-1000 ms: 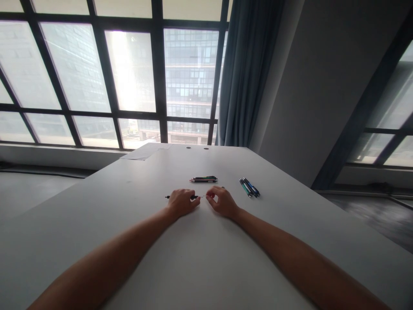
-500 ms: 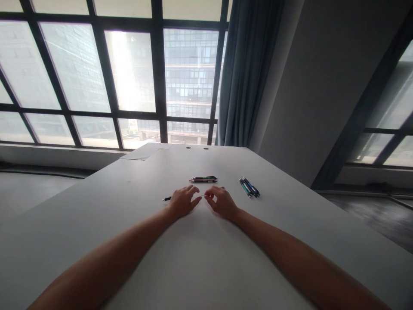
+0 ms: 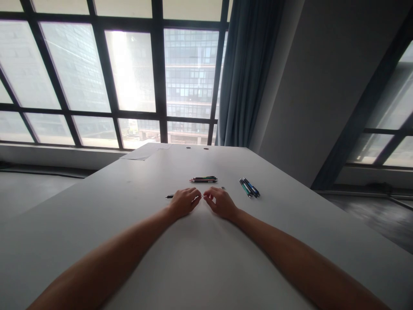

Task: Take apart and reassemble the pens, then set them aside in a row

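Left hand [image 3: 184, 202] fingertips had curled in since the earlier frame, nearing the right hand [image 3: 222, 203], which pinched a slim piece [image 3: 202, 196]. Whether the left gripped the black pen [image 3: 169, 196] at its nine o'clock was hidden. Work looked unfinished: one small part [image 3: 223, 187] lay loose at the right hand's twelve o'clock.

Left of the black pen [image 3: 169, 196] we could pass freely over the table [image 3: 106, 206], while the far pens [image 3: 203, 179] and right pens [image 3: 249, 188] stand in our way.
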Available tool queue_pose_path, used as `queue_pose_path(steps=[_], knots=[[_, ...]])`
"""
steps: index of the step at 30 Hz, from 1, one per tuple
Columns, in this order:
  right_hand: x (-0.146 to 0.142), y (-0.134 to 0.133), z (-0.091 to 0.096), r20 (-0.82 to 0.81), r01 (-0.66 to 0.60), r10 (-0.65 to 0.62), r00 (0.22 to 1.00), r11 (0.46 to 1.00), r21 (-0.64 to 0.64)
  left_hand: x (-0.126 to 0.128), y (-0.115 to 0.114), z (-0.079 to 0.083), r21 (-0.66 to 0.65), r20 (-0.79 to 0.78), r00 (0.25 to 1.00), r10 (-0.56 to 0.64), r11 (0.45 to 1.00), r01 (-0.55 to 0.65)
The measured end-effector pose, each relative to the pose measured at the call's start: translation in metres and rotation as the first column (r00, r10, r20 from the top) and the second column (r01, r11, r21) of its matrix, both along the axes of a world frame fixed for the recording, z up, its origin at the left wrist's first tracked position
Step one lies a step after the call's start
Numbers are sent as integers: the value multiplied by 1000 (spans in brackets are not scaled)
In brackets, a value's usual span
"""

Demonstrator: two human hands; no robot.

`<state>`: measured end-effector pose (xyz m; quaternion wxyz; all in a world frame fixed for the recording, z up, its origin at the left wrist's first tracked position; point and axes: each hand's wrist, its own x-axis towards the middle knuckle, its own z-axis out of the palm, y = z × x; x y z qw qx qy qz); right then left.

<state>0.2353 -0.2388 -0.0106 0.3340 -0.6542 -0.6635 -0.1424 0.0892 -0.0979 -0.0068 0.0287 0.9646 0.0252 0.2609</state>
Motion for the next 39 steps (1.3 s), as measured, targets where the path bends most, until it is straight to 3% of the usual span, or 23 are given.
queue_pose_path(steps=[5,16,19,24,28,33,39], knots=[[-1,0,1,1,-2,2,1000,1000,-11,-1,-1,1,-16,-13,1000,3,1000,-3],[2,2,-3,-44,159,-156,987,983,87,-1,-2,4,-14,21,1000,3,1000,-3],[13,5,-3,-148,255,-232,961,954,158,-1,-2,4,15,5,1000,7,1000,-7],[51,3,-4,-257,456,-397,881,859,234,-2,-2,3,9,2,1000,21,1000,-21],[68,0,-6,-130,504,-489,862,854,128,-1,-2,3,9,-2,1000,24,1000,-24],[61,8,-9,24,527,-526,850,849,-43,0,-2,3,29,5,999,35,999,-35],[58,17,-7,76,567,-562,823,808,-163,2,-2,2,35,15,999,31,999,-32]])
